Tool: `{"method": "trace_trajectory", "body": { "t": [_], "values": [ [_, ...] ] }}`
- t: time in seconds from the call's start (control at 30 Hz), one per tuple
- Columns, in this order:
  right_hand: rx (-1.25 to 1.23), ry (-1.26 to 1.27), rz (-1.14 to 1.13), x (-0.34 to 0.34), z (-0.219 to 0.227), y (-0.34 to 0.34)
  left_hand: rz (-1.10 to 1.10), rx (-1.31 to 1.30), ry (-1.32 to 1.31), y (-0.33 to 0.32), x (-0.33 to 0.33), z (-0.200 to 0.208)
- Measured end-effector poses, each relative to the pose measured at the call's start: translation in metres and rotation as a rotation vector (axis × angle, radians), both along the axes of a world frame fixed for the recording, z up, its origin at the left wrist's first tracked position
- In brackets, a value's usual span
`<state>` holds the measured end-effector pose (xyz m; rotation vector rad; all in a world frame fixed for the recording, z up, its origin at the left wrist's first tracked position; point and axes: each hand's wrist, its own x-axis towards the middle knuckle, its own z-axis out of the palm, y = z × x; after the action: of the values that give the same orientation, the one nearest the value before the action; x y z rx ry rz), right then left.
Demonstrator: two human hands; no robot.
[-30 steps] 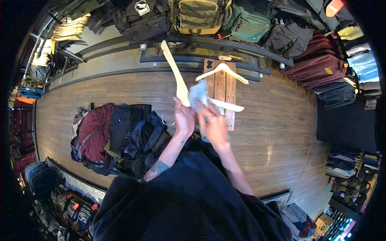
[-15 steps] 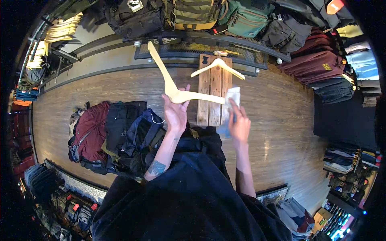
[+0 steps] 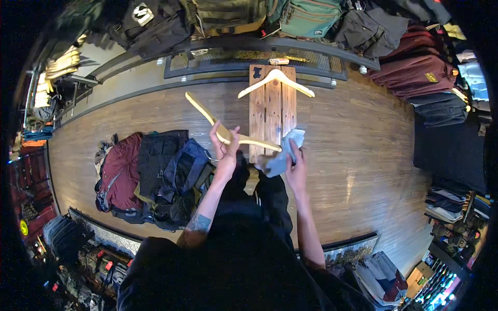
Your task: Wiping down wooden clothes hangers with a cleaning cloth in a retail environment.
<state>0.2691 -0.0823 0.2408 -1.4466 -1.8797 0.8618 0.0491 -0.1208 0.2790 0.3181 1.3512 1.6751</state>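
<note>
My left hand [image 3: 226,156] is closed around the middle of a pale wooden clothes hanger [image 3: 202,108]. One arm of the hanger points up to the left, the other to the right. In my right hand [image 3: 296,173] is a light blue cloth [image 3: 279,161], bunched between the fingers and hanging below them. The cloth lies against the hanger's right tip; whether it wraps all the way round cannot be seen. A second wooden hanger [image 3: 276,76] rests at the far end of a slatted wooden bench [image 3: 257,111], beyond both hands.
A heap of clothes, with a maroon jacket [image 3: 120,171] on it, lies on the wood floor to the left. Backpacks, including a green one [image 3: 311,18], line the far shelf [image 3: 228,72]. Maroon garments [image 3: 415,72] hang at the far right. Folded clothes [image 3: 381,277] sit near right.
The held hanger has come lower and turned to show a narrower face. My right hand and the cloth have moved down and left, still at the hanger's right tip. The view has shifted slightly.
</note>
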Motion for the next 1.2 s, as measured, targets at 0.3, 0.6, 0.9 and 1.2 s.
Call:
{"method": "trace_trajectory", "body": {
  "t": [0.3,0.6,0.9,1.2],
  "values": [
    [-0.651,0.065,0.233,0.04,-0.125,0.056,-0.114,-0.33,0.642,0.063,0.031,-0.109],
    [-0.307,-0.114,0.576,0.036,-0.163,0.124,-0.015,-0.564,0.825,0.144,0.072,-0.172],
    [-0.435,-0.012,0.277,0.014,-0.235,0.178,-0.074,-0.391,0.807,0.216,0.076,-0.22],
    [0.063,-0.223,0.406,0.034,-0.283,0.33,-0.475,-0.471,1.796,0.269,-0.039,-0.299]
  ]
}}
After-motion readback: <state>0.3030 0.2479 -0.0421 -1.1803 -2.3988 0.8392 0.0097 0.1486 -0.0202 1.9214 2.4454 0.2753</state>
